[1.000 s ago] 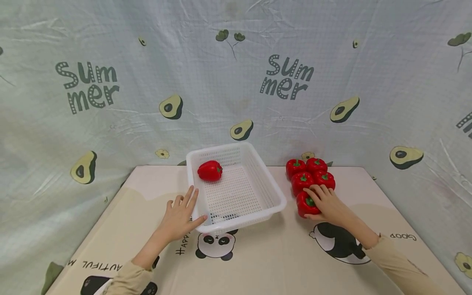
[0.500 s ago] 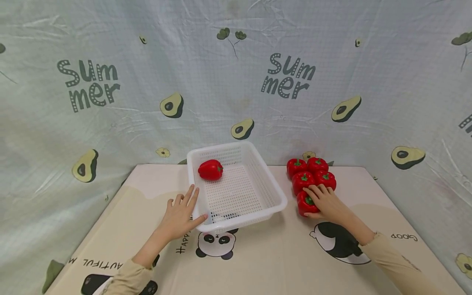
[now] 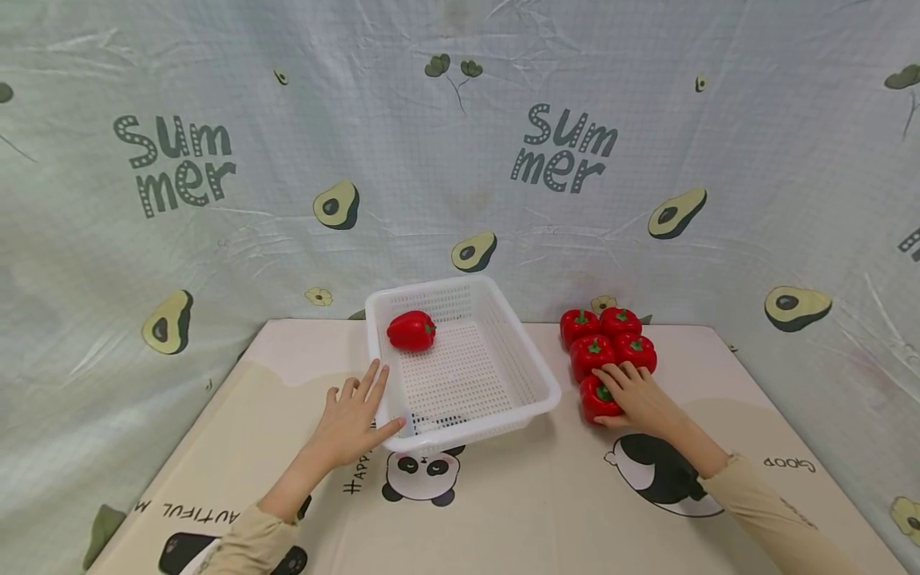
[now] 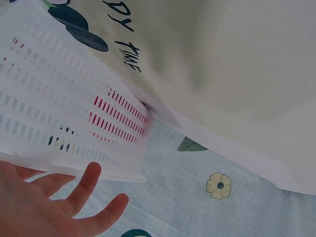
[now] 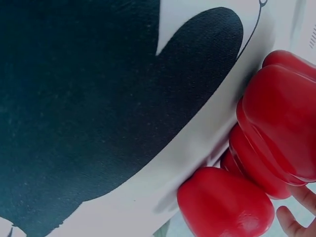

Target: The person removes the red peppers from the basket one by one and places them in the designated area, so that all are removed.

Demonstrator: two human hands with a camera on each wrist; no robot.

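A white perforated plastic basket (image 3: 542, 391) stands at the middle of the table in the head view. One red bell pepper (image 3: 411, 331) lies on its side at the basket's back left. My left hand (image 3: 348, 423) rests at the left rim with fingers spread; the left wrist view shows the fingertips (image 4: 92, 173) beside the basket wall. To the right, my right hand (image 3: 640, 403) grips the nearest bell pepper (image 3: 593, 401) of a group, thumb at its front and fingers over its top. That pepper looms large in the right wrist view, where most of the hand is out of frame.
Several more red bell peppers (image 3: 592, 357) stand close together just behind the gripped one, green stems up. A pale cloth with printed avocados hangs behind the table (image 3: 532, 503). The tabletop cover has printed pandas and lettering.
The head view has shifted very slightly. Both hands, the basket and the peppers hold their places.
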